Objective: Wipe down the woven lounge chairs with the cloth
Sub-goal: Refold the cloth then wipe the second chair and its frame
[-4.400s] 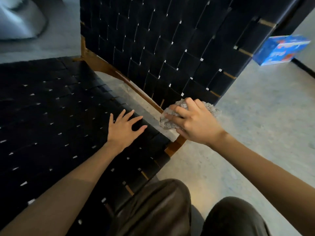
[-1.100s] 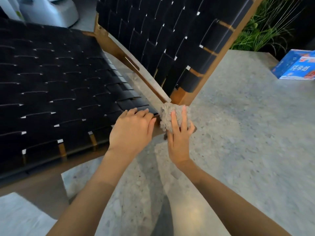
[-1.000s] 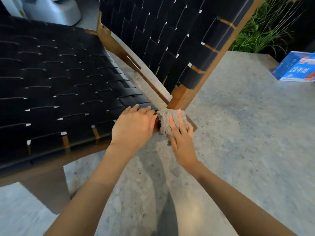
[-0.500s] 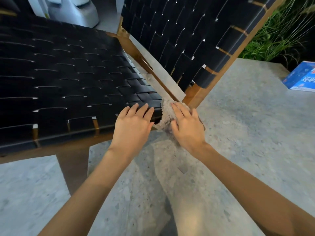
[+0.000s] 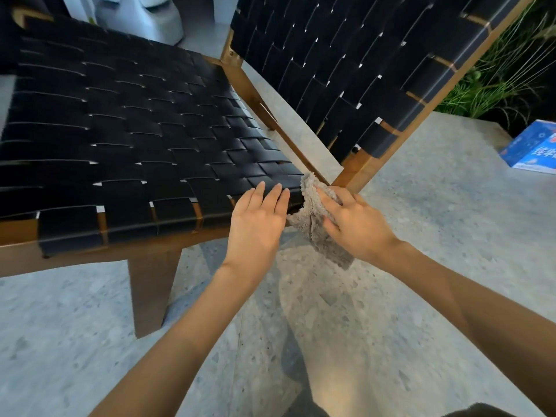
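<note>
A lounge chair with black woven straps on a brown wooden frame fills the upper left; its seat [image 5: 135, 139] spreads left and its backrest [image 5: 346, 61] leans up to the right. My left hand [image 5: 257, 224] rests flat with straight fingers on the seat's near right corner. My right hand [image 5: 355, 224] holds a crumpled grey cloth [image 5: 313, 224] against that corner, where the seat rail meets the backrest's wooden post [image 5: 358, 170]. Part of the cloth hangs below my right hand.
The chair stands on a speckled grey stone floor [image 5: 421, 236]. One wooden leg [image 5: 150, 293] drops below the seat's front rail. A blue box [image 5: 532, 152] lies on the floor at the right edge, green plants [image 5: 496, 79] behind it. A white appliance [image 5: 144, 16] stands at the back.
The view has pulled back and lower, from above the seat to its side corner. My right hand has shifted over the cloth at the corner, and more cloth now hangs loose below it.
</note>
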`<state>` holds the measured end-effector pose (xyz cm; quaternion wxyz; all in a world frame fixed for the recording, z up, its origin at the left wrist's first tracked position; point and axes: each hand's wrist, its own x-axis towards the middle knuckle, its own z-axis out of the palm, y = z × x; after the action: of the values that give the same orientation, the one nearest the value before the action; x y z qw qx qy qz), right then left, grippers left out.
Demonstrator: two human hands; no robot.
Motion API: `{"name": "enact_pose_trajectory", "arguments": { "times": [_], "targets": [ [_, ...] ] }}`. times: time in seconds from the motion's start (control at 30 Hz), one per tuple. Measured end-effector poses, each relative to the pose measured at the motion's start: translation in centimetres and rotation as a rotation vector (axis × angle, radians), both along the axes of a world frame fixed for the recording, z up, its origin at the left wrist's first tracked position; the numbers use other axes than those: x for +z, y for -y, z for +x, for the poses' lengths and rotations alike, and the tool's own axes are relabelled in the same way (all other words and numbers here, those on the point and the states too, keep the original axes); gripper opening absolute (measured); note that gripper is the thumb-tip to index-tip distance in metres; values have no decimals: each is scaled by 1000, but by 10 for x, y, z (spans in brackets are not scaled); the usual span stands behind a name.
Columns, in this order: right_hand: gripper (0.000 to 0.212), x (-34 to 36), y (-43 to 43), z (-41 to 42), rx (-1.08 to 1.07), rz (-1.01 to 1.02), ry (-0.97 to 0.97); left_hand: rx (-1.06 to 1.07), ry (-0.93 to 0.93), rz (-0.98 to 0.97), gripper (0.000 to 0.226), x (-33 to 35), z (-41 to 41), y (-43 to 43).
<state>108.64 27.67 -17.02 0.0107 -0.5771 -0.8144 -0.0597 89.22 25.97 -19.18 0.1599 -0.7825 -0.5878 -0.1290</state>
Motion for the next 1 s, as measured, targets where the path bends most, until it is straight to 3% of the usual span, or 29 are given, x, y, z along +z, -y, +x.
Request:
{"name": "enact_pose_trajectory", "arguments": {
  "times": [0.13, 0.3, 0.37, 0.47, 0.7, 0.87, 1.0],
  "targets": [
    [61, -4, 10, 11, 58, -17, -145, -2, 86, 115, 53, -8, 3, 2],
    [67, -5, 4, 16, 139, -138, -700, -55, 279, 152, 35, -6, 16, 13],
    [68, -5, 2, 14, 210, -191, -788, -62, 390, 62, 40, -2, 22, 22],
    [59, -7, 7, 11, 334, -266, -865, -104, 565, -73, 44, 1, 32, 35],
    [57, -4, 12, 16, 582, -456, -934, -51, 1325, -298, 48, 6, 45, 75],
    [59, 4, 19, 5, 617, -507, -989, 98, 1451, -239, 55, 21, 37, 96],
    [36, 9, 28, -8, 603, -660, -1042, 244, 1493, -177, 43, 19, 18, 114]
  ]
}}
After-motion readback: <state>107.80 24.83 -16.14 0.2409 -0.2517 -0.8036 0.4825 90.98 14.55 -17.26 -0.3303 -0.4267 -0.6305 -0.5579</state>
